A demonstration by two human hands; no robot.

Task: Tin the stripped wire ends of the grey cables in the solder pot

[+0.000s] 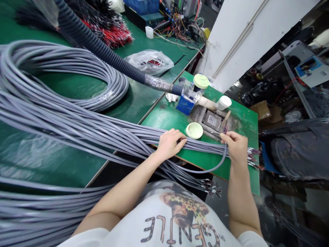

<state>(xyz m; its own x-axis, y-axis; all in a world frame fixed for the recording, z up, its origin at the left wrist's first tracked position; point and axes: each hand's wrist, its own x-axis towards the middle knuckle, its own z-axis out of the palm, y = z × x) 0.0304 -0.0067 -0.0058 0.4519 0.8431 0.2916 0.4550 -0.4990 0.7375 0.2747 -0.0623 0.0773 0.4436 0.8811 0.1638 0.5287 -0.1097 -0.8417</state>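
Printed shirt [164,219]: white cloth is filling the lower centre of the frame, soft and creased, carrying dark letters and a brown-and-yellow picture.
Right hand [234,145]: right of centre, it's pinching a single grey cable [216,168] close to its end, thumb against fingertips, with fine coloured wires [225,129] poking up from the grip.
Left hand [169,144]: mid-frame, its curled fingers are lying over the cable bundle [144,132]; from where I'm standing I can't tell whether they're closing on any strand.
Good handling: I'm thinking the pinch is wanting to sit just behind the bare wires, light enough not to splay them, while the other palm is weighing down the springy bundle.
Cable's bend: smooth, round jacket is curving up from below the bundle; a gentle arc is probably sparing it a kink.
Metal block [212,120]: squarish, grimy and grey, it's sitting just beyond the right fingertips.
Pale tub [194,131]: shallow and round, it's standing uncovered between the hands, just above the bundle.
Ribbed hose [102,51]: dark, corrugated and partly silver-wrapped, it's sweeping from upper left towards the block.
Green worktop [167,116]: smooth but stained near the block, it's carrying all this.
Big coil [113,82]: glossy grey loops are heaping up at the left of the frame.
Plastic bag [151,61]: clear, crinkled film is slumping at upper centre.
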